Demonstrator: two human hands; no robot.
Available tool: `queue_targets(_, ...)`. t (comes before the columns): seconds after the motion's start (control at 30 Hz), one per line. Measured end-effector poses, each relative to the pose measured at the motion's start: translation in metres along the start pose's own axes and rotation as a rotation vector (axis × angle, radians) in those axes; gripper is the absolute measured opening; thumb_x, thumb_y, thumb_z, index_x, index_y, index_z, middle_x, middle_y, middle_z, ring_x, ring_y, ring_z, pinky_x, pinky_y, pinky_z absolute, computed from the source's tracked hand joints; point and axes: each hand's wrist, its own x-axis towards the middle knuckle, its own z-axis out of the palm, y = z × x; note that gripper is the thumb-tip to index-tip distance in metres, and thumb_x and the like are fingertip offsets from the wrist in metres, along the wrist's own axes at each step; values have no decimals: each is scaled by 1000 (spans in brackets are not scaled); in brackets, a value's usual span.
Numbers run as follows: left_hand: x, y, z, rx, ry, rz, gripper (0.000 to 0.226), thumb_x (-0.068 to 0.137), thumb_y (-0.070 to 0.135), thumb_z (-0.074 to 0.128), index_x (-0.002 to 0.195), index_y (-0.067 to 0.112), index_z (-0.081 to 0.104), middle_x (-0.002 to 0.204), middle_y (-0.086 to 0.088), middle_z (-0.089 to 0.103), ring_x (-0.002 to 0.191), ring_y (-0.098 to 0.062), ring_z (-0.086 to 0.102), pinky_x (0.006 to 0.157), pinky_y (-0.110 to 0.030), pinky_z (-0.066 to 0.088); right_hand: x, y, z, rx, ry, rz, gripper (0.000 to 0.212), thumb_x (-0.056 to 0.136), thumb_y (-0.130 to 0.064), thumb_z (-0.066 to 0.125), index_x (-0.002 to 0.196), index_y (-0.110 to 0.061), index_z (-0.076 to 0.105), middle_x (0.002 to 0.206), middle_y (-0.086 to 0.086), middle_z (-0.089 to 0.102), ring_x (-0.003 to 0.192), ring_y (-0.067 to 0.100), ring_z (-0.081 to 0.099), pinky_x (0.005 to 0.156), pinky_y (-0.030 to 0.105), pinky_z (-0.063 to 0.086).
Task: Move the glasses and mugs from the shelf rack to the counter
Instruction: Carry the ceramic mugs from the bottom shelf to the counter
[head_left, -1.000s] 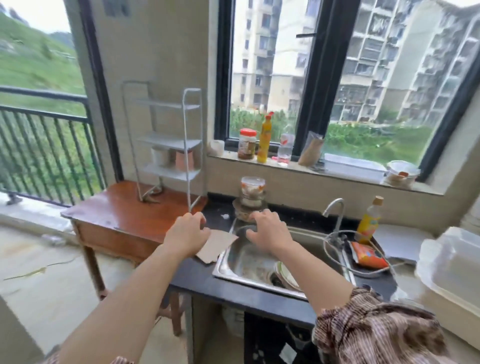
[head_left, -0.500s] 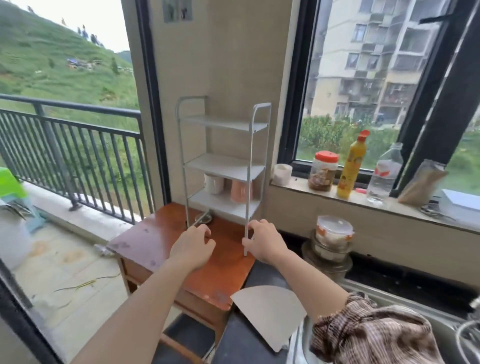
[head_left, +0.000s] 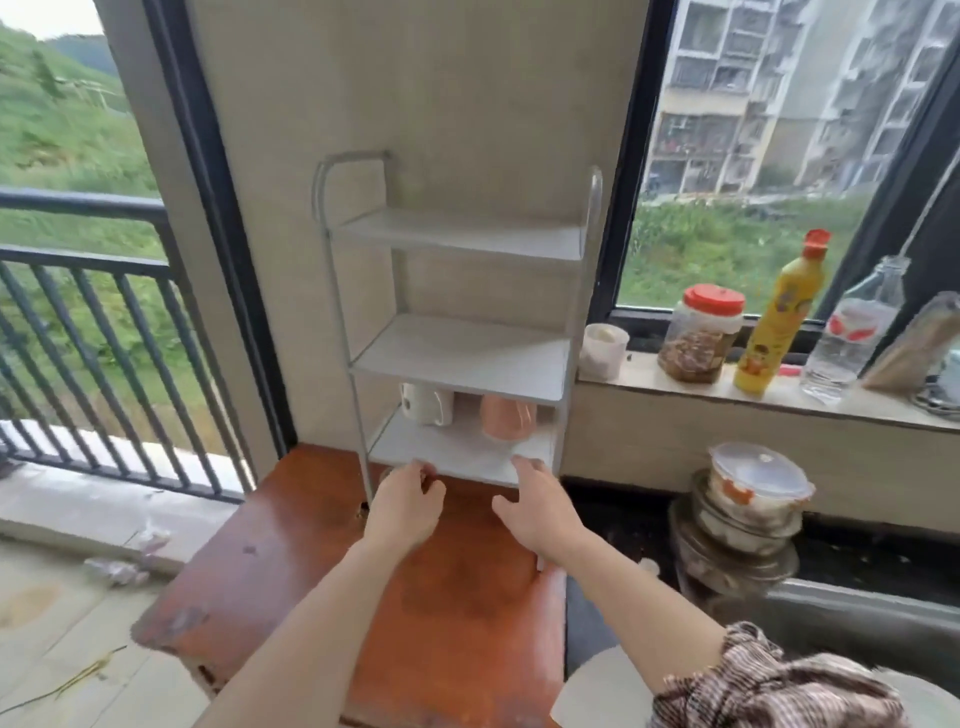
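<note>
Shelf rack (head_left: 457, 353): bottom tier holds white mug (head_left: 426, 402) and pink mug (head_left: 506, 418). Right hand (head_left: 535, 512) spread, empty, at tier's front edge. Left hand (head_left: 405, 506) half-curled; grip unclear.

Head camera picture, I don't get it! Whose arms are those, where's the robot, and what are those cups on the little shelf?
There is no robot here. A person wears a camera on their head, so you see what they see: their own two arms reaching forward. The left hand and right hand are at the front edge of the bottom shelf of the rack. Both hands look empty. On that shelf stand a white mug and a pink mug. The rack stands on a wooden table. To the right, a jar and a yellow bottle stand on the windowsill.
</note>
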Motion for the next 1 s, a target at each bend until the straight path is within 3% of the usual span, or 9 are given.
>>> queue_targets(0.2,84,-18,6,-233,-94,-30,41,93,23,47,133,14,46,120,-9,61,93,-24,59,75,-30,43,52,-8,24,134,134,167,73,88,-22,54,150,-20,16,150,8,32,126,28,45,100,36,44)
queue_targets(0.27,106,-19,12,-319,-142,-43,44,93,23,48,136,17,42,113,-8,62,94,-33,62,75,-35,49,67,-9,28,257,197,220,79,85,-15,55,150,-27,13,144,4,40,115,25,54,87,37,52)
queue_targets(0.4,136,-16,27,-594,-258,-172,45,92,26,49,136,20,41,107,-13,63,96,-34,64,91,-47,51,92,-7,35,459,300,352,76,83,-11,55,142,-39,18,105,-9,55,78,7,55,65,26,48)
queue_targets(0.47,146,-16,33,-709,-316,-229,36,93,25,49,129,22,47,102,-10,63,85,-26,65,85,-39,54,102,-5,37,522,338,413,56,81,-13,56,127,-37,35,90,-14,52,75,3,52,60,22,44)
queue_targets(0.57,156,-15,36,-799,-381,-234,16,93,22,50,105,19,59,93,-8,61,78,-19,62,72,-30,53,111,-5,34,676,384,492,26,77,-16,58,96,-32,51,96,-2,61,85,16,61,67,29,52)
queue_targets(0.67,163,-20,36,-811,-411,-218,11,92,29,52,86,26,60,95,-10,60,83,-21,61,70,-29,52,117,-3,29,803,407,536,12,79,-16,59,89,-22,56,97,6,65,81,24,63,71,37,53)
queue_targets(0.8,161,-30,33,-743,-323,-203,35,92,48,46,78,20,62,74,-4,56,68,-18,55,62,-30,49,123,-5,27,877,337,544,9,84,-27,60,88,-19,61,84,3,61,72,17,58,66,31,53)
queue_targets(0.9,158,-40,24,-759,-262,-196,46,91,54,42,70,15,56,64,-4,53,59,-18,51,54,-29,44,127,-13,28,902,284,561,20,84,-40,56,78,-21,59,69,-2,50,54,12,46,48,24,41)
queue_targets(1.0,153,-50,12,-781,-219,-160,49,90,56,42,62,16,49,57,-1,48,53,-15,46,52,-25,39,126,-19,34,871,274,606,35,85,-54,53,83,-20,59,69,0,54,57,16,53,55,26,49)
